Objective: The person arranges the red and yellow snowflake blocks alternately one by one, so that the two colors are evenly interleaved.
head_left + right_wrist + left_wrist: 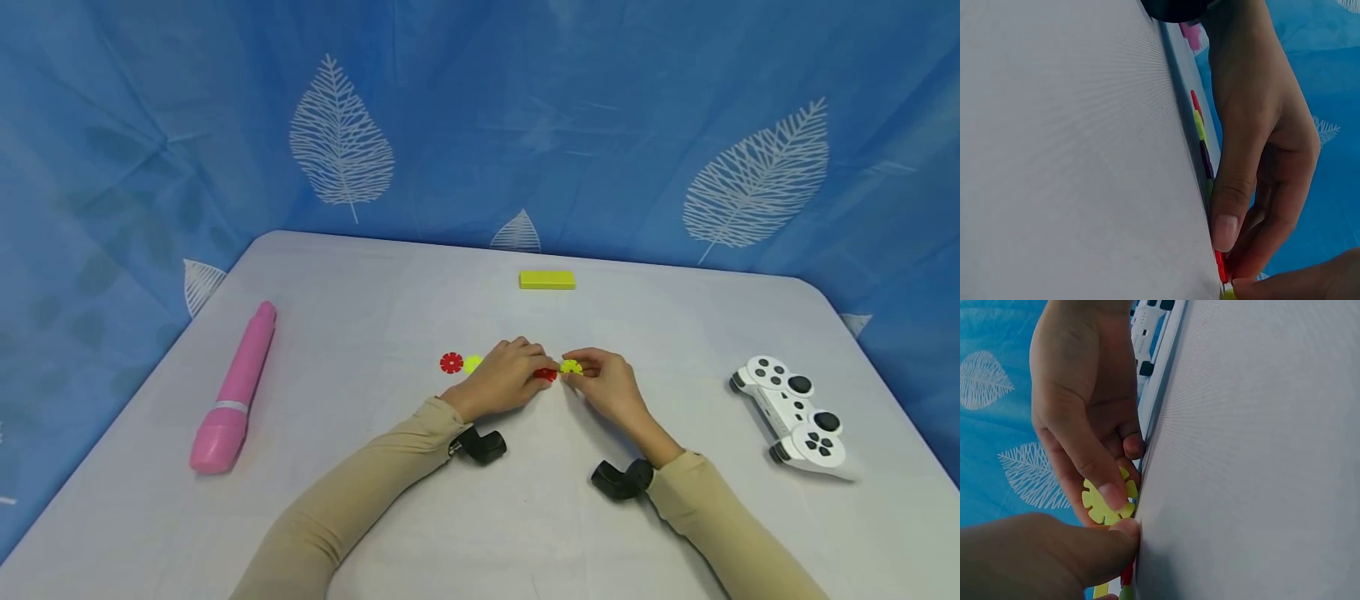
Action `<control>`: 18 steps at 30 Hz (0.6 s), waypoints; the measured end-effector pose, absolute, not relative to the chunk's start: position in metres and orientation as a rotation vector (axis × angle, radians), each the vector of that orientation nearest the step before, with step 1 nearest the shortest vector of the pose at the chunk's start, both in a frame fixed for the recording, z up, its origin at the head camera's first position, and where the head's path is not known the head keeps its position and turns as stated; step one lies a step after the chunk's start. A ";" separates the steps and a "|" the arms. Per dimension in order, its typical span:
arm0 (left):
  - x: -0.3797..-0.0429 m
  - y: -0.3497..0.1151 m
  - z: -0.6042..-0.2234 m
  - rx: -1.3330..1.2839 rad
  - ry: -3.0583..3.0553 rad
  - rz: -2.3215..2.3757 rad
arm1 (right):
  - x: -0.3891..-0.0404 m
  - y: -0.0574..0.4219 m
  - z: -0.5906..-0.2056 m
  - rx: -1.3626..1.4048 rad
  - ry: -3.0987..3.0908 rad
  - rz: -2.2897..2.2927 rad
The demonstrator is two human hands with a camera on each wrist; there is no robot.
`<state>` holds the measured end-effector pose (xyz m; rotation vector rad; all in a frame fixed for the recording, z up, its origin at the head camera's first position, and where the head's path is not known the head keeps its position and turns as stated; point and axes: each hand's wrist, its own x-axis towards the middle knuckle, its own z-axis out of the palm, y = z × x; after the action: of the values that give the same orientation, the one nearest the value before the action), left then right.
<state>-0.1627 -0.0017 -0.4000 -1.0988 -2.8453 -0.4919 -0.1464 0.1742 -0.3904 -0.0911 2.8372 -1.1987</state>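
A row of small notched plastic discs lies along the middle of the table. Its left end shows a red disc and a yellow-green disc. My left hand reaches over the row, hiding part of it, and holds a red disc between thumb and fingers. Just to the right, my right hand pinches a yellow disc by thumb and fingertips, at the red disc's edge. Whether the two discs are joined is hidden by fingers. In the right wrist view, a dark purple disc shows within the row.
A yellow block lies near the table's far edge. To the left is a pink microphone-shaped object; a white game controller lies at the right. Black wrist devices project below both sleeves. A blue leaf-print cloth hangs behind the table.
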 end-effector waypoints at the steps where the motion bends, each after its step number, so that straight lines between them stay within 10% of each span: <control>1: -0.163 -0.002 -0.400 -1.100 -2.849 -0.494 | -0.147 0.173 -0.390 -0.096 2.841 -1.181; 18: -0.162 -0.001 -0.398 -1.093 -2.861 -0.499 | -0.141 0.178 -0.374 -0.280 2.868 -0.861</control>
<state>-0.1618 -0.0012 -0.3984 -1.0928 -2.8612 -0.4990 -0.1410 0.1778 -0.3744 -0.2804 2.8678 -0.8608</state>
